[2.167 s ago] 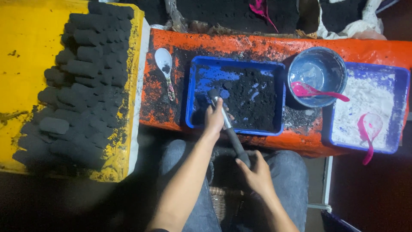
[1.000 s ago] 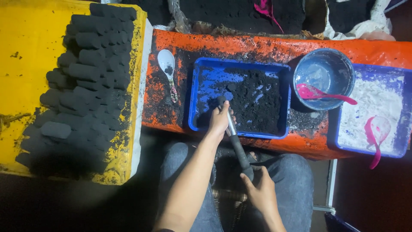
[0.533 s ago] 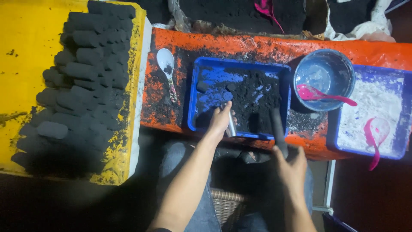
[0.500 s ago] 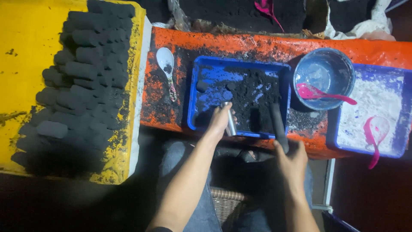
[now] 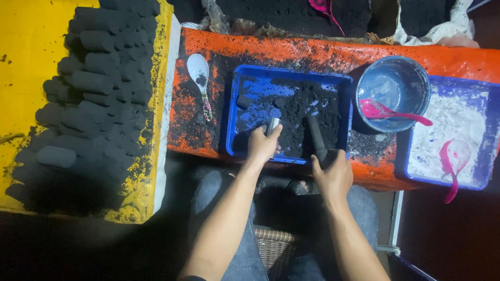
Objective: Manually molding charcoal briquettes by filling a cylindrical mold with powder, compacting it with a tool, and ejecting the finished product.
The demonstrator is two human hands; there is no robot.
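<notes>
Metal tube gripped by left hand, black rod by right hand, inside blue tray's near edge

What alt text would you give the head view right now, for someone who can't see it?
Seen from above, the left hand holds a short metal tube and the right hand a dark rod, both over a blue tray of black powder on an orange bench. Black cylinders are stacked on a yellow surface to the left.

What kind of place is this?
Probably a small hand workshop for pressing charcoal briquettes: rows of black briquettes on a yellow board, a blue tray of black powder, and a powder-stained orange bench.
</notes>
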